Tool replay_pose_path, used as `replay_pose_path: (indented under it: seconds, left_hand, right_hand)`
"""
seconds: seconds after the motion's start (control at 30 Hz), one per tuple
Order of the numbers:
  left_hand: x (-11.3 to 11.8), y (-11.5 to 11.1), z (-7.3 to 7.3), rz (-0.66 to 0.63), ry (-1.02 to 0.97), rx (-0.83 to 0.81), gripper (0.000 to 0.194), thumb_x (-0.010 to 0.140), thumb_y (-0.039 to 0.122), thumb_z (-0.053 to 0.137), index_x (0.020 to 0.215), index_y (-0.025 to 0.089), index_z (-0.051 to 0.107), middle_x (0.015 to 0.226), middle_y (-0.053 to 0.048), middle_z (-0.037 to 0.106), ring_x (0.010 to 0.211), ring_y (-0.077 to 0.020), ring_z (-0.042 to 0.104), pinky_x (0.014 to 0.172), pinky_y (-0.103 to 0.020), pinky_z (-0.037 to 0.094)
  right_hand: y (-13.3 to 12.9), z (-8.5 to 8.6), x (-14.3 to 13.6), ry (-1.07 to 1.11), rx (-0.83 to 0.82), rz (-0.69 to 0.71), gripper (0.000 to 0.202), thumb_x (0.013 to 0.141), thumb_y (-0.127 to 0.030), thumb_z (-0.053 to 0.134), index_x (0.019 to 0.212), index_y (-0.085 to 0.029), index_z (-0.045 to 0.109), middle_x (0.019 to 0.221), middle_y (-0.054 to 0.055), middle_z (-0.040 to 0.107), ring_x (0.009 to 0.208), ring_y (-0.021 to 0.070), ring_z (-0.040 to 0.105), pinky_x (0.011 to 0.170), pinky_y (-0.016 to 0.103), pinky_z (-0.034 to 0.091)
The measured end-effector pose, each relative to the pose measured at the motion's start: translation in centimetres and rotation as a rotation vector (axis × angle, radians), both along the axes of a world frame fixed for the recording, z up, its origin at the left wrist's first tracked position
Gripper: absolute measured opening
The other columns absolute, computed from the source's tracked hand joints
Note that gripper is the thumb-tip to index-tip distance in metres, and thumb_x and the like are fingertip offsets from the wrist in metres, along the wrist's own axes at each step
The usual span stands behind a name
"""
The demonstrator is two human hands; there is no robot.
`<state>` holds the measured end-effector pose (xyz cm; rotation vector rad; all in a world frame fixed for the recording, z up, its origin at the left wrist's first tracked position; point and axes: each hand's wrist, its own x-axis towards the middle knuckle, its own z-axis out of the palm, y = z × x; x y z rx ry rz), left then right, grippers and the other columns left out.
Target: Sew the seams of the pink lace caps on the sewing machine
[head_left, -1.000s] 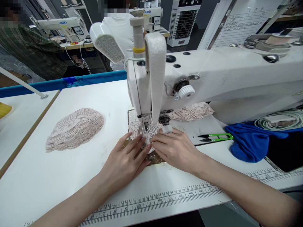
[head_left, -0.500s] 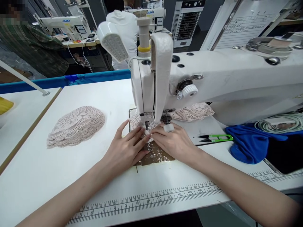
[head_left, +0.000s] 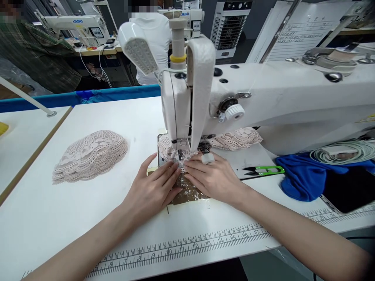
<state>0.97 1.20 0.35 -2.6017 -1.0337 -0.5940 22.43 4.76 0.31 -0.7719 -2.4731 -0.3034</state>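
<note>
A piece of pale pink lace (head_left: pixel 165 148) lies under the presser foot (head_left: pixel 181 155) of a white sewing machine (head_left: pixel 263 84). My left hand (head_left: pixel 150 185) rests on the lace's near left side, fingers stretched out and thumb-side low. From the right, my right hand (head_left: pixel 215 177) lies with its fingers flat on the lace close to the foot. Fingertips of both hands nearly meet in front of the needle area, covering part of the lace. Beneath them is a brown, shiny taped patch (head_left: pixel 190 194) on the table.
A stack of lace pieces (head_left: pixel 92 156) lies on the left. More lace (head_left: pixel 238 138) sits behind the machine head. At right are green-handled thread snips (head_left: pixel 268 170), a blue cloth (head_left: pixel 301 183), a coiled cord (head_left: pixel 341 151) and a dark phone (head_left: pixel 348 189). Two people are beyond the table.
The lace under the foot has shifted away from me, with more showing behind the foot. My hands have moved slightly with it. The whole view has shifted a little.
</note>
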Motion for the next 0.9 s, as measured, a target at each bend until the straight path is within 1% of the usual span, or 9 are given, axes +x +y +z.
replay_pose_path:
  seconds: [0.23, 0.33, 0.47, 0.67, 0.77, 0.9]
  left_hand:
    - [0.0, 0.2, 0.1, 0.005, -0.006, -0.013, 0.031, 0.095, 0.03, 0.051, 0.117, 0.013, 0.064, 0.114, -0.01, 0.071, 0.11, -0.0227, 0.065, 0.117, -0.05, 0.02]
    - [-0.1, 0.3, 0.0, 0.004, -0.01, -0.029, 0.031, 0.094, 0.029, 0.053, 0.119, 0.014, 0.064, 0.115, -0.01, 0.07, 0.11, -0.0238, 0.065, 0.116, -0.051, 0.021]
    - [-0.2, 0.5, -0.1, 0.014, -0.01, -0.049, 0.033, 0.094, 0.03, 0.052, 0.122, 0.016, 0.062, 0.118, -0.009, 0.069, 0.111, -0.0241, 0.064, 0.115, -0.053, 0.023]
    - [-0.2, 1.1, -0.1, 0.008, 0.0, -0.032, 0.032, 0.095, 0.032, 0.05, 0.119, 0.015, 0.063, 0.115, -0.01, 0.07, 0.11, -0.0237, 0.065, 0.114, -0.052, 0.024]
    - [-0.3, 1.3, -0.1, 0.012, 0.002, -0.028, 0.031, 0.096, 0.032, 0.049, 0.119, 0.017, 0.063, 0.117, -0.009, 0.069, 0.111, -0.0238, 0.064, 0.113, -0.053, 0.025]
    - [-0.4, 1.5, -0.2, 0.019, 0.011, -0.033, 0.033, 0.095, 0.033, 0.05, 0.119, 0.014, 0.062, 0.117, -0.01, 0.069, 0.113, -0.0242, 0.063, 0.114, -0.053, 0.023]
  right_hand:
    - [0.1, 0.0, 0.0, -0.005, -0.012, -0.006, 0.022, 0.094, -0.023, 0.054, 0.099, -0.013, 0.073, 0.092, 0.003, 0.076, 0.081, 0.0169, 0.065, 0.091, 0.034, 0.044]
    - [0.1, 0.0, 0.0, -0.017, -0.017, -0.009, 0.021, 0.094, -0.022, 0.053, 0.099, -0.013, 0.072, 0.094, 0.003, 0.076, 0.083, 0.017, 0.065, 0.092, 0.035, 0.044]
    - [0.3, 0.0, 0.0, -0.021, -0.036, -0.01, 0.021, 0.094, -0.021, 0.053, 0.1, -0.014, 0.072, 0.095, 0.003, 0.075, 0.089, 0.018, 0.065, 0.092, 0.036, 0.045]
    - [0.6, -0.1, 0.0, -0.052, -0.067, -0.038, 0.023, 0.095, -0.022, 0.051, 0.1, -0.014, 0.072, 0.095, 0.007, 0.075, 0.098, 0.0207, 0.064, 0.091, 0.037, 0.046]
    - [0.7, -0.1, -0.1, -0.067, -0.084, -0.055, 0.023, 0.095, -0.023, 0.051, 0.102, -0.015, 0.072, 0.093, 0.008, 0.075, 0.098, 0.0214, 0.063, 0.09, 0.037, 0.046]
    - [0.8, -0.1, -0.2, -0.076, -0.081, -0.077, 0.024, 0.095, -0.023, 0.051, 0.1, -0.015, 0.073, 0.092, 0.008, 0.075, 0.097, 0.0218, 0.063, 0.089, 0.038, 0.046]
